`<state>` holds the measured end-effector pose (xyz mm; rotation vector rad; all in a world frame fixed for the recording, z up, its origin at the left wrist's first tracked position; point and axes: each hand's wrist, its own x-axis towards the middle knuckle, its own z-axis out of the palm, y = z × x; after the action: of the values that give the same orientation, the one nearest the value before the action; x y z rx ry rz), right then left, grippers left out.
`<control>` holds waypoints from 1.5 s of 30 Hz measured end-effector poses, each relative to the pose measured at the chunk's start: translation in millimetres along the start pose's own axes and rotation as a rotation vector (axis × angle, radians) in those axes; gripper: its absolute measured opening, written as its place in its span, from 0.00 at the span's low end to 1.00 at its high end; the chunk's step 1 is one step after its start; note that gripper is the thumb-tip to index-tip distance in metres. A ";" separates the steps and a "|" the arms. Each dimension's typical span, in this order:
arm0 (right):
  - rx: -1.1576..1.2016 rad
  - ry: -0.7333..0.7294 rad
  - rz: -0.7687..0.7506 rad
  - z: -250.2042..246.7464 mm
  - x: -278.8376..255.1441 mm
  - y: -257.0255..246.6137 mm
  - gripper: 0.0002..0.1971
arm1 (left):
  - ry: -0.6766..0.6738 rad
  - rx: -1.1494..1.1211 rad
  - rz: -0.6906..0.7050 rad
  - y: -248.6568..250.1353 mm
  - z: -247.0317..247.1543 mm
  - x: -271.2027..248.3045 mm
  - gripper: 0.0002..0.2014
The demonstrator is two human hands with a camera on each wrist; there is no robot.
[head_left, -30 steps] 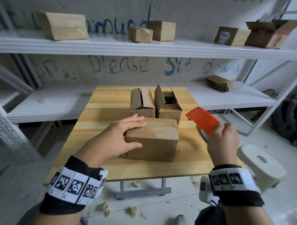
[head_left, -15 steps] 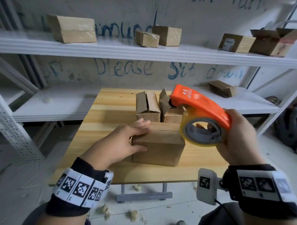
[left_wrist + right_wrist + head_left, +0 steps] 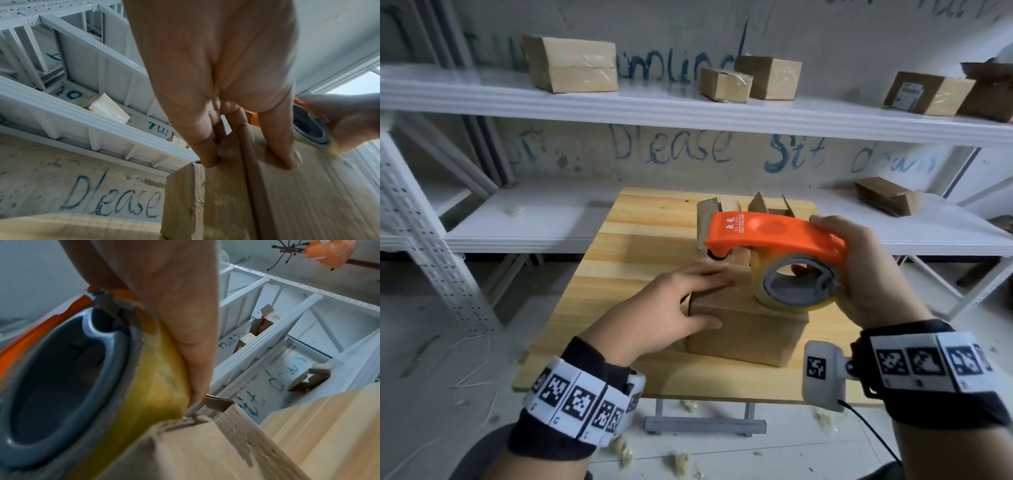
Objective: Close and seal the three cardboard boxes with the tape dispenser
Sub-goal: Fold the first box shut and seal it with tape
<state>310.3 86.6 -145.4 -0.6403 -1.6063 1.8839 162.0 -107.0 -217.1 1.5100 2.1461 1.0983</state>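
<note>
A closed cardboard box (image 3: 746,332) sits at the near middle of the wooden table (image 3: 640,240). My left hand (image 3: 717,298) presses it down, with straight fingers (image 3: 283,155) on the top flaps and the thumb along the front face. My right hand (image 3: 859,270) grips an orange tape dispenser (image 3: 774,233) with a yellowish tape roll (image 3: 160,369). The dispenser hovers just above the box's top right, nose pointing left. Behind stand two boxes with raised flaps, one left (image 3: 710,219) and one right (image 3: 770,205), partly hidden by the dispenser.
White metal shelving (image 3: 688,109) runs behind the table; its upper level carries several taped boxes (image 3: 571,65), and a flattened one (image 3: 887,198) lies lower right. Scraps litter the floor (image 3: 681,459) under the table's near edge.
My right hand brought the dispenser up from the table's right side and then left and down, over the near box. The left hand has stayed on the box.
</note>
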 end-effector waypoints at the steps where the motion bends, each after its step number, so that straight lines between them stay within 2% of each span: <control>1: -0.026 0.004 -0.009 -0.6 1.0 0.5 0.16 | 0.004 -0.002 -0.011 0.1 0.8 0.3 0.32; 3: -0.081 0.050 -0.020 -2.5 4.3 1.9 0.24 | 0.008 -0.015 -0.039 -0.5 1.7 1.3 0.32; 5: -0.082 0.101 -0.048 -3.0 6.5 3.6 0.20 | 0.005 -0.041 -0.041 -1.7 1.5 2.0 0.32; 6: -0.081 0.117 -0.046 -2.8 7.2 5.0 0.22 | 0.011 -0.052 -0.032 -2.1 1.4 2.4 0.32; 9: -0.085 0.129 -0.011 -2.9 9.0 10.7 0.38 | 0.028 -0.062 -0.048 -0.9 0.2 3.7 0.35; 11: -0.074 0.143 -0.001 -3.8 11.2 14.0 0.40 | 0.019 -0.075 -0.055 -0.1 -1.9 4.2 0.35; 13: -0.096 0.153 -0.012 -2.0 12.9 15.9 0.40 | -0.003 -0.150 -0.066 -2.2 -4.7 3.2 0.31; 15: -0.134 0.140 -0.041 0.0 14.4 17.2 0.41 | 0.009 -0.417 -0.123 1.4 -8.2 0.6 0.26; 18: -0.151 0.093 -0.069 1.3 14.5 19.2 0.39 | 0.131 -0.998 -0.177 9.9 -10.3 2.7 0.19; 20: -0.178 0.078 -0.093 1.2 13.7 18.9 0.38 | 0.237 -1.147 -0.235 14.5 -11.9 7.2 0.16; 24: -0.198 0.041 -0.106 4.7 10.4 17.1 0.32 | 0.256 -1.059 -0.283 16.7 -14.9 9.5 0.12; 26: -0.213 0.029 -0.127 6.2 8.8 16.0 0.24 | 0.265 -1.007 -0.328 14.8 -15.2 11.1 0.14; 27: -0.217 0.031 -0.133 6.5 8.5 15.8 0.23 | 0.273 -1.005 -0.348 14.4 -16.0 12.1 0.19; 29: -0.224 0.040 -0.122 4.8 7.9 15.7 0.31 | 0.288 -1.026 -0.385 13.0 -18.5 13.6 0.33; 30: -0.236 0.042 -0.121 3.7 7.1 15.1 0.35 | 0.294 -1.040 -0.396 13.3 -20.3 13.8 0.36; 31: -0.243 0.044 -0.131 2.9 6.6 14.5 0.34 | 0.292 -1.052 -0.401 14.1 -22.3 13.4 0.36; 34: -0.246 0.023 -0.171 2.3 2.6 9.5 0.14 | 0.233 -1.049 -0.395 17.4 -26.4 10.8 0.21; 35: -0.233 0.010 -0.179 2.3 2.5 8.6 0.16 | 0.212 -1.033 -0.392 17.1 -27.0 9.8 0.14; 37: -0.195 -0.021 -0.163 1.8 3.8 7.2 0.19 | 0.196 -1.008 -0.405 17.0 -29.1 7.3 0.08; 41: -0.195 -0.059 -0.163 3.4 4.9 6.8 0.20 | 0.169 -0.951 -0.449 19.2 -36.7 3.1 0.08; 45: -0.181 -0.068 -0.188 1.7 4.3 4.7 0.17 | 0.185 -0.966 -0.479 15.4 -42.0 2.0 0.07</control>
<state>305.5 87.9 -149.8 -0.4846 -1.8276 1.6539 145.4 -120.2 -177.7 0.4501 1.5113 1.7333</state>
